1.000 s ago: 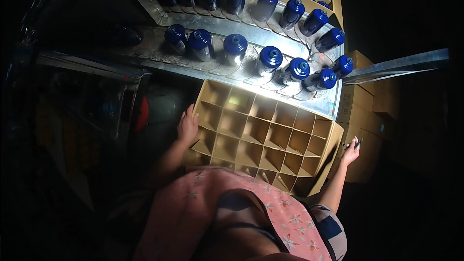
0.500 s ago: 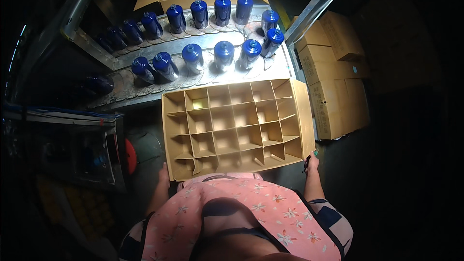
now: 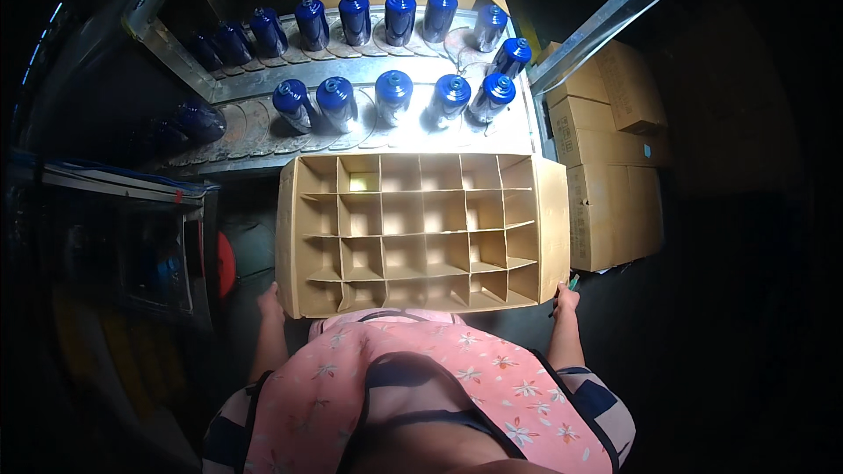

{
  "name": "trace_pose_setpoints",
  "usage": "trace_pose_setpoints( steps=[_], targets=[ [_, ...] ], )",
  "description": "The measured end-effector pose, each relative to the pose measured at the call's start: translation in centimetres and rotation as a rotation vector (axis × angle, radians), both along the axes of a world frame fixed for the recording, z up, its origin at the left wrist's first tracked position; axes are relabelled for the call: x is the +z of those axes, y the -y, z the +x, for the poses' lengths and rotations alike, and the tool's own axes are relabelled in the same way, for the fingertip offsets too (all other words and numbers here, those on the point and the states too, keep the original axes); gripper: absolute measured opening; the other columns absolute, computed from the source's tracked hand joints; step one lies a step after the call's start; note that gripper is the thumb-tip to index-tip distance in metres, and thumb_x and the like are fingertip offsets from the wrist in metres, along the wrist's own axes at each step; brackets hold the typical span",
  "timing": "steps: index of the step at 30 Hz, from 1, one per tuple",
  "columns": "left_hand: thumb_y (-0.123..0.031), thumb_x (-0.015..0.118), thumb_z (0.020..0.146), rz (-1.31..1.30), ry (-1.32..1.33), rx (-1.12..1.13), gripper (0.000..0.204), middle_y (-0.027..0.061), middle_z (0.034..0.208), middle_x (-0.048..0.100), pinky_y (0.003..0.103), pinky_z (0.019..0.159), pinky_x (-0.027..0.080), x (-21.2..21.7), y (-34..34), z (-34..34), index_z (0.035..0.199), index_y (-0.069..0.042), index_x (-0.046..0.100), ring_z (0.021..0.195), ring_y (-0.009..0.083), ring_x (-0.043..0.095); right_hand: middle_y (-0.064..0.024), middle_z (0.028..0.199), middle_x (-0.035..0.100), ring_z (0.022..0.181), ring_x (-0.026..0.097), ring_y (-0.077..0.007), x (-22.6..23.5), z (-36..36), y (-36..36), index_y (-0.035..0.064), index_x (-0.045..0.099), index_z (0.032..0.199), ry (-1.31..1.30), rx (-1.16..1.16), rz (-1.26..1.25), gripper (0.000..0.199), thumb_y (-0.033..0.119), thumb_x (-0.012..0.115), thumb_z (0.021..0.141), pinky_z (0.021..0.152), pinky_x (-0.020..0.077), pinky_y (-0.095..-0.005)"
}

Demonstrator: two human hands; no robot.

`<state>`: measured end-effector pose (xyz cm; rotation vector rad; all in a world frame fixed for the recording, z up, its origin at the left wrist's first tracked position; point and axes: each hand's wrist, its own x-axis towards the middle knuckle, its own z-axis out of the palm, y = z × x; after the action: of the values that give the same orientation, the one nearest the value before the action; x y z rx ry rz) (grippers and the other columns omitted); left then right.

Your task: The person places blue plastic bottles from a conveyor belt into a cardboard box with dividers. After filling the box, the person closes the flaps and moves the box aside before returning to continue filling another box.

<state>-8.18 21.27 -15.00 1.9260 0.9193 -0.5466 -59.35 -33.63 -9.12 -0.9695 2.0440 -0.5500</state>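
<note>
Head view: the divided carton (image 3: 402,212) sits at frame centre, below the blue bottles (image 3: 392,95). Left hand (image 3: 271,301) and right hand (image 3: 567,300) are at its lower corners; finger closure cannot be told. Positioning appears in hand; the next move likely calls for level, two-sided support.

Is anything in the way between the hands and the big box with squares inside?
Nothing visible blocks the left hand, at the lower left corner of the divided box. The right hand, at the lower right corner, has a small green-ended thing; whether that sits between hand and box isn't clear.
</note>
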Motion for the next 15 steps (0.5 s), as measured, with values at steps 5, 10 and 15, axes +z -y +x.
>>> trace_pose_setpoints(
  steps=[5,10,15],
  targets=[
    [-0.044,0.066,0.087,0.221,0.020,-0.361,0.053,0.0187,0.116,0.064,0.040,0.096,0.044,2.2,5.3,2.6,0.118,0.000,0.062,0.107,0.0332,0.060,-0.0067,0.095,0.067,0.076,0.062,-0.0176,3.5,3.1,1.8,-0.0025,0.065,0.111,-0.238,-0.007,-0.277,0.028,0.003,0.067,0.084,0.070,0.0508,-0.0318],
    [-0.042,0.065,0.089,0.040,0.509,-0.710,0.062,0.0216,0.125,0.059,0.042,0.099,0.042,6.0,17.3,6.8,0.134,-0.002,0.049,0.114,0.0373,0.057,-0.0017,0.097,0.062,0.072,0.053,-0.0073,16.1,19.8,11.8,0.0001,0.063,0.120,0.127,0.487,-0.776,0.030,0.010,0.063,0.092,0.066,0.0472,-0.0227],
    [-0.035,0.069,0.086,0.036,0.465,-0.802,0.062,0.0221,0.121,0.060,0.044,0.095,0.045,9.2,22.9,9.0,0.135,-0.004,0.046,0.110,0.0389,0.057,0.0020,0.078,0.057,0.068,0.050,-0.0047,22.4,41.5,20.2,0.0109,0.058,0.131,0.216,0.849,-0.707,0.047,0.018,0.072,0.087,0.064,0.0440,-0.0208]
  ],
)
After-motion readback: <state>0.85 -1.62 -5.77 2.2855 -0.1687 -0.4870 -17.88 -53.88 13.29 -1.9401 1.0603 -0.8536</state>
